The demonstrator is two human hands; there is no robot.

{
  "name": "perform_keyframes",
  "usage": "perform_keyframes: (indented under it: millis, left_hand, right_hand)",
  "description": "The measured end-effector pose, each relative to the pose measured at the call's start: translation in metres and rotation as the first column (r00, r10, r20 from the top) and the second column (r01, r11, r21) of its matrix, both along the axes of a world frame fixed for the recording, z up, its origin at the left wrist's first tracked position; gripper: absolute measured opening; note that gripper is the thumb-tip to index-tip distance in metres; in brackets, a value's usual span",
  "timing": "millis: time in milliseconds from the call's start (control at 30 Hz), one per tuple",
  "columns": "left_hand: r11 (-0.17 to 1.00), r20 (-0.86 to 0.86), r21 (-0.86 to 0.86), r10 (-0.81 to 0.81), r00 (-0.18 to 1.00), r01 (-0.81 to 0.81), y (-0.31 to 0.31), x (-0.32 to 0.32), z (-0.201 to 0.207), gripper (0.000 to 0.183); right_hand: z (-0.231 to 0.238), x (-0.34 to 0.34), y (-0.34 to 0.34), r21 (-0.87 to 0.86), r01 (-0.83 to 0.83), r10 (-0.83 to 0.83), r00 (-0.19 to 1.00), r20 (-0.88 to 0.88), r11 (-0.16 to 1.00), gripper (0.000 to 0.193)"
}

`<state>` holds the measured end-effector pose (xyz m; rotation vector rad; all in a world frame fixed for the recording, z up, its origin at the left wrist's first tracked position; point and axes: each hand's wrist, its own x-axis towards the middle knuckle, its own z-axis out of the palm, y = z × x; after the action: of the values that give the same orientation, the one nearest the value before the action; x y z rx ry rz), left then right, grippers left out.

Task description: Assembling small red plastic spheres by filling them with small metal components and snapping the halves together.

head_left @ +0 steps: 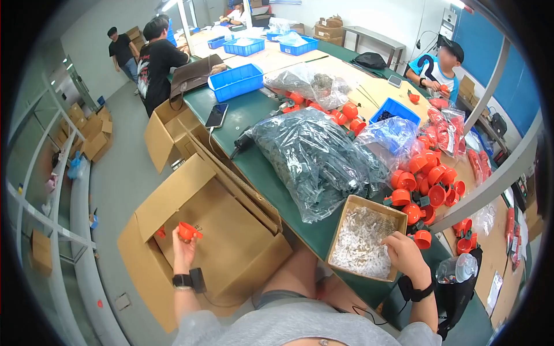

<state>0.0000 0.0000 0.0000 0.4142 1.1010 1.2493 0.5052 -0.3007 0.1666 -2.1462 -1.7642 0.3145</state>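
Workshop; long green table (262, 167) running from 6 toward 12 o'clock. At its near edge, a small cardboard tray (365, 237) of white parts, individual shapes too small to resolve. Right hand (405, 255) rests curled on the tray's 3 o'clock rim; grip contents hidden, cannot tell. Left hand (183, 249) at 8 o'clock, fingers closed on an orange cup part (187, 232), over the open cardboard box (199, 230) on the floor. Clear bag of dark parts (314, 158) at centre; orange cup pile (430, 184) at 3 o'clock, partly behind a grey bar.
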Motion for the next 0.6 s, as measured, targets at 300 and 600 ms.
perform_keyframes:
  millis: [300, 600]
  left_hand:
    - [0.923, 0.573, 0.197, -0.382, 0.725, 0.331, -0.095, 0.09, 0.093, 0.053]
    - [0.862, 0.536, 0.133, -0.478, 0.696, 0.489, -0.12, 0.172, 0.154, 0.058]
  right_hand:
    - [0.015, -0.006, -0.009, 0.098, 0.015, -0.002, 0.992, -0.128, 0.995, 0.01]
    - [0.005, 0.01, -0.007, 0.244, 0.007, 0.023, 0.993, -0.12, 0.97, 0.008]
